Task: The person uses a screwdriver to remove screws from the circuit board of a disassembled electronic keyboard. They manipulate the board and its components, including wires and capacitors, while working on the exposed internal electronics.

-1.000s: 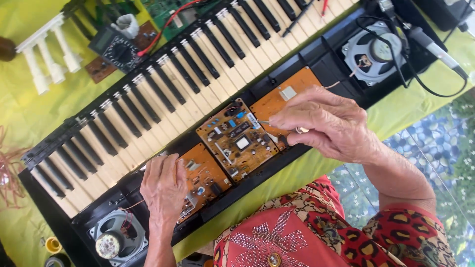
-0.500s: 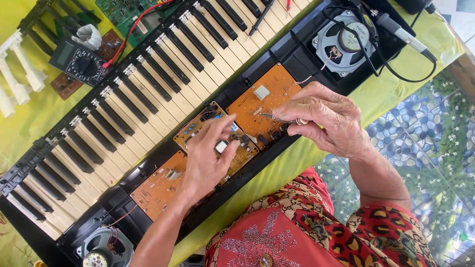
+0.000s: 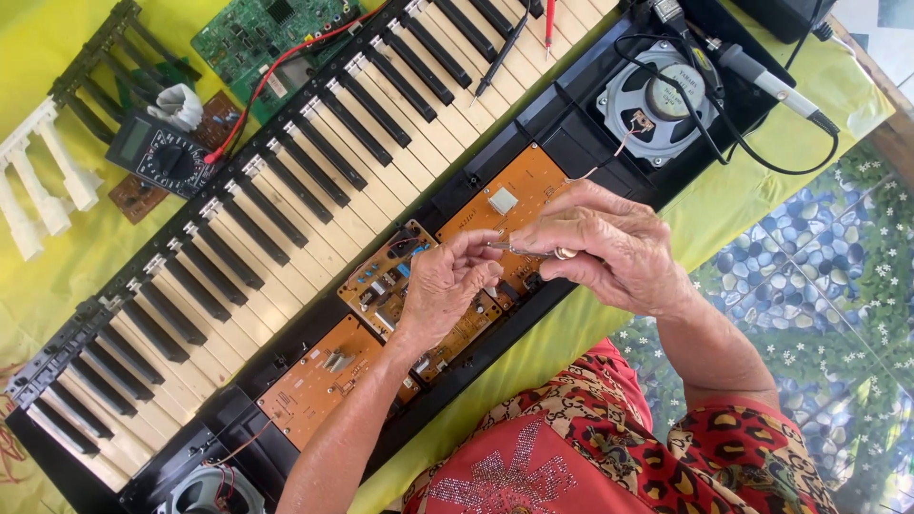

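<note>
Opened electronic keyboard (image 3: 314, 181) lying diagonally across a yellow-green cloth (image 3: 733, 181), seen from above. At centre frame the right hand (image 3: 609, 249) grips a thin metal tool (image 3: 522, 250), a slim silvery shaft lying nearly level with a rounded metallic end showing between the fingers; the fingers are curled closed round it. The left hand (image 3: 447, 286) meets the shaft's free end with thumb and forefinger pinched narrowly on its tip. Both hands hover over a row of orange-brown circuit boards (image 3: 519, 195) set in the keyboard's black lower case; the board directly under the left hand carries small blue, white and black components, and the board to its upper right bears a pale square part. A round grey speaker (image 3: 657, 105) with thin wires sits in the case at upper right, with a black cable and a pen-like tool (image 3: 771, 84) beside it; a second speaker (image 3: 205, 493) shows at the lower left edge. In the upper left lie a black multimeter (image 3: 157, 152), a green circuit board (image 3: 262, 33), loose white keys (image 3: 43, 181) and a red probe lead (image 3: 286, 57).
</note>
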